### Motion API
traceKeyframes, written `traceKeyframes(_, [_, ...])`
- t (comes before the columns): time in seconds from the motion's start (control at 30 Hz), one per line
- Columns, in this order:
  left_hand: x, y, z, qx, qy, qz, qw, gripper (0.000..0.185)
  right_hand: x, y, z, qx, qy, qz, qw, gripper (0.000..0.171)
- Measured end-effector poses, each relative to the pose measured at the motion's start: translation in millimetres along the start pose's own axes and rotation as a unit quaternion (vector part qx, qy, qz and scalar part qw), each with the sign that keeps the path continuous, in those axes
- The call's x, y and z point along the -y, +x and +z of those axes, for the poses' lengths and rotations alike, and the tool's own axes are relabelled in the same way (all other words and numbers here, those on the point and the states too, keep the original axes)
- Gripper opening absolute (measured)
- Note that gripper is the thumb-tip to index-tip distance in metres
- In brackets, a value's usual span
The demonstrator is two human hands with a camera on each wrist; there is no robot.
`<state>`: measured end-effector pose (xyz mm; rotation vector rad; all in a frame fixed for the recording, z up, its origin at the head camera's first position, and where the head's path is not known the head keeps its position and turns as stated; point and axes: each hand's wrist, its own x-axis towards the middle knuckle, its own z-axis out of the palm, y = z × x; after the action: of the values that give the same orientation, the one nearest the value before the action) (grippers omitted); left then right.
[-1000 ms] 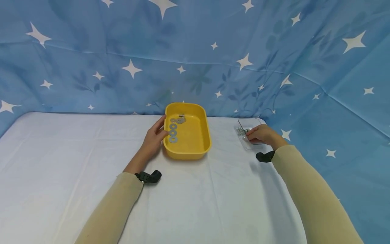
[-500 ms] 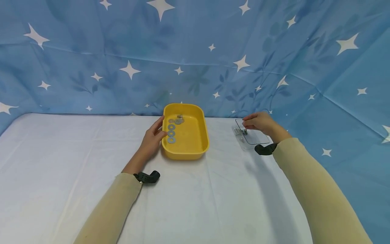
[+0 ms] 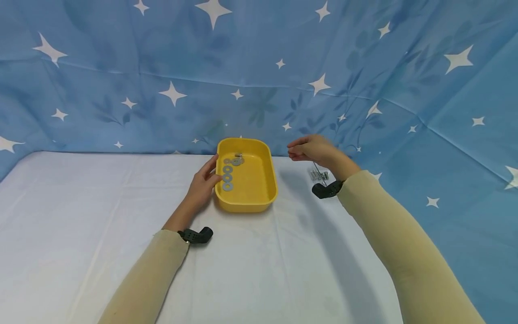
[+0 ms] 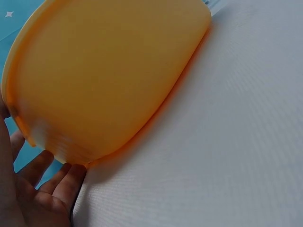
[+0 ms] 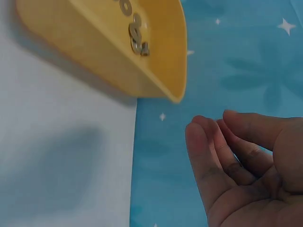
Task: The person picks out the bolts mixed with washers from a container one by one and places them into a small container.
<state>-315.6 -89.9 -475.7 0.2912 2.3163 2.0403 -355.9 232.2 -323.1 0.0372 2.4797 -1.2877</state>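
Observation:
A yellow plastic tray [image 3: 252, 180] holds several grey washers [image 3: 227, 177] along its left side, with a small metal piece [image 5: 145, 48] beside them at the far end. At the tray's left side, my left hand [image 3: 201, 182] grips the wall, thumb at the rim and fingers against the outside. My right hand [image 3: 313, 150] is raised to the right of the tray, apart from it. Its thumb and fingers are bent toward each other; whether something small sits between them cannot be seen. Behind the right wrist lies a clear box [image 3: 331, 198] with screws [image 3: 315, 174], partly hidden.
A white cloth [image 3: 243, 261] covers the table. Along the back and right side hangs a blue curtain [image 3: 202, 108] with white stars, close behind the tray. Each wrist wears a black camera band, the left band [image 3: 196, 236] low over the cloth.
My right hand has risen out of the clear box and moved left toward the yellow tray. The left hand stays at the tray's left wall.

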Motion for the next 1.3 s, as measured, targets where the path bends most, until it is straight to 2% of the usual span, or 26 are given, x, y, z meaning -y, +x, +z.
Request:
traceKeyframes(0.43, [0.8, -0.2, -2.0, -0.004, -0.003, 0.003, 1.0, 0.07, 31.5, 25.3, 44.1, 0.039, 0.072, 0.001, 0.997, 0.046])
traceKeyframes(0.7, [0.0, 1.7, -1.7, 0.002, -0.021, -0.019, 0.9996, 0.07, 36.3, 39.9, 68.1, 0.052, 0.124, 0.019, 0.991, 0.046])
traceKeyframes(0.77, [-3.7, 0.8, -1.8, 0.007, -0.024, -0.023, 0.9994, 0.07, 36.3, 43.5, 74.1, 0.052, 0.135, 0.021, 0.989, 0.045])
traceKeyframes(0.87, [-17.7, -6.0, -2.0, 0.012, -0.025, -0.026, 0.9993, 0.071, 34.9, 50.2, 82.7, 0.051, 0.154, 0.023, 0.986, 0.044])
traceKeyframes(1.03, [-34.7, -16.3, -2.9, 0.015, -0.024, -0.018, 0.9994, 0.07, 31.3, 63.6, 96.5, 0.034, 0.188, 0.034, 0.981, 0.043])
traceKeyframes(1.1, [-31.9, -15.0, -3.4, 0.017, -0.027, -0.014, 0.9994, 0.071, 30.9, 68.5, 101.8, 0.027, 0.19, 0.039, 0.981, 0.043])
traceKeyframes(1.3, [-4.2, -0.1, -1.3, 0.013, -0.038, -0.004, 0.9992, 0.071, 30.9, 80.8, 112.9, 0.003, 0.199, 0.047, 0.979, 0.045])
